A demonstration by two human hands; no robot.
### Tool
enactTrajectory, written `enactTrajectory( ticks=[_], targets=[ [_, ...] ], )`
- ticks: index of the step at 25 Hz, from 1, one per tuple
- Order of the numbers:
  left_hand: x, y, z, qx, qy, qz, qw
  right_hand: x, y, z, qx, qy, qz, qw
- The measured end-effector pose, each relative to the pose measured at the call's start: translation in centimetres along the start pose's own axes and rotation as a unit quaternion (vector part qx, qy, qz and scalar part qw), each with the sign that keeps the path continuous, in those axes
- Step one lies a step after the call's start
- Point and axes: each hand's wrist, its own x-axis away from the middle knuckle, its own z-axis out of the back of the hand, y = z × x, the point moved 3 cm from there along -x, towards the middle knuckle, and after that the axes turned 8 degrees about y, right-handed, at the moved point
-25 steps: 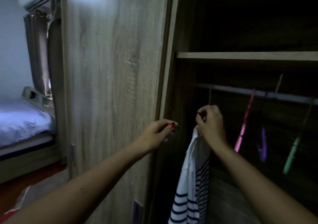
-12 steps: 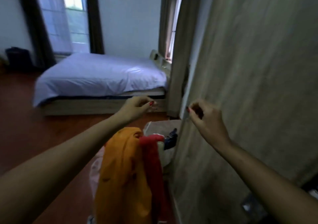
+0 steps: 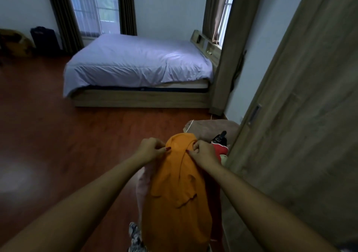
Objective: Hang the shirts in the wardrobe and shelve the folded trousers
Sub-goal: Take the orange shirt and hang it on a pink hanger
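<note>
Orange shirt (image 3: pixel 178 193) fabric fills the nearest part of the view, draped over a heap of laundry just beside the wardrobe door (image 3: pixel 300 135). A patterned cloth (image 3: pixel 135 236) shows beneath its lower edge and a pale pink garment (image 3: pixel 143 182) lies against its left side.

Grip state:
- Left hand (image 3: pixel 150 151): fingers curled, pinching the upper left edge of the orange shirt.
- Right hand (image 3: pixel 203 152): fingers curled into the fabric at the upper right, next to a fold.

Just beyond the right hand, a red garment (image 3: pixel 219 150) lies in the same heap. Behind that are a small dark object (image 3: pixel 219 137) and a beige bag (image 3: pixel 211 129) on the wooden floor (image 3: pixel 58 135). A bed (image 3: pixel 139 65) with a pale cover stands further back, under the window (image 3: pixel 93 5).

Task status, as a judgement:
- The step in hand is pick-up of the orange shirt. It is not yet on a hanger, and no hanger is in view.
- The wardrobe interior is out of view, so the number of shirts already hung cannot be told.
- At least the red and pink garments remain to be handled.
- No folded trousers can be identified, so shelving appears to be outstanding.
</note>
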Motion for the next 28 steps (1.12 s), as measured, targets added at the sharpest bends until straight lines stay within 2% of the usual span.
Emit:
enactTrajectory(
  ticks=[2, 4, 5, 7, 8, 9, 10, 12, 14, 15, 17, 20, 22, 25, 26, 28],
  targets=[
    [-0.3, -0.3, -0.9, 0.012, 0.024, -0.013, 1.000, -0.1, -0.2, -0.2, -0.041, 0.010, -0.028, 0.999],
    [-0.3, -0.8, -1.2, 0.063, 0.052, -0.009, 0.997, 0.4, -0.3, 0.6, -0.155, 0.026, -0.075, 0.985],
    [-0.2, -0.9, -1.3, 0.083, 0.056, -0.016, 0.995, 0.8, -0.2, 1.0, -0.252, 0.043, -0.117, 0.960],
    [0.2, -0.9, -1.5, 0.117, 0.060, -0.041, 0.990, 1.8, 0.1, 1.3, -0.458, 0.053, -0.223, 0.859],
    [0.6, -0.6, -1.4, 0.131, 0.060, -0.056, 0.988, 2.3, 0.1, 1.4, -0.509, 0.040, -0.272, 0.816],
    [1.1, -0.4, -1.5, 0.143, 0.055, -0.073, 0.986, 2.4, 0.2, 1.3, -0.506, 0.019, -0.308, 0.805],
    [1.5, -0.4, -1.6, 0.151, 0.045, -0.087, 0.984, 2.2, 0.0, 1.2, -0.463, -0.015, -0.325, 0.824],
    [1.8, -0.7, -2.0, 0.182, 0.022, -0.100, 0.978, 1.8, -0.3, 1.0, -0.315, -0.080, -0.315, 0.892],
    [1.7, -1.3, -2.0, 0.214, 0.019, -0.095, 0.972, 1.5, -1.1, 1.2, -0.247, -0.070, -0.287, 0.923],
    [1.8, -1.5, -1.8, 0.229, 0.017, -0.089, 0.969, 1.7, -1.4, 1.6, -0.259, -0.063, -0.272, 0.925],
    [1.8, -1.9, -1.7, 0.267, -0.011, -0.084, 0.960, 2.4, -1.7, 2.5, -0.334, -0.068, -0.256, 0.905],
    [2.5, -1.1, -1.6, 0.310, -0.170, -0.100, 0.930, 4.3, -0.4, 4.7, -0.466, -0.079, -0.238, 0.848],
    [2.6, 0.1, -1.0, 0.293, -0.202, -0.115, 0.927, 5.6, 0.7, 6.7, -0.520, -0.079, -0.223, 0.821],
    [2.8, 4.8, 0.2, 0.234, -0.128, -0.206, 0.942, 7.9, 1.7, 11.0, -0.546, -0.049, -0.176, 0.817],
    [3.5, 7.1, 0.1, 0.217, -0.144, -0.240, 0.935, 8.7, 1.9, 12.5, -0.545, -0.029, -0.159, 0.823],
    [5.9, 12.6, -1.2, 0.218, -0.241, -0.278, 0.904, 10.6, 2.7, 16.0, -0.540, 0.018, -0.129, 0.832]
  ],
)
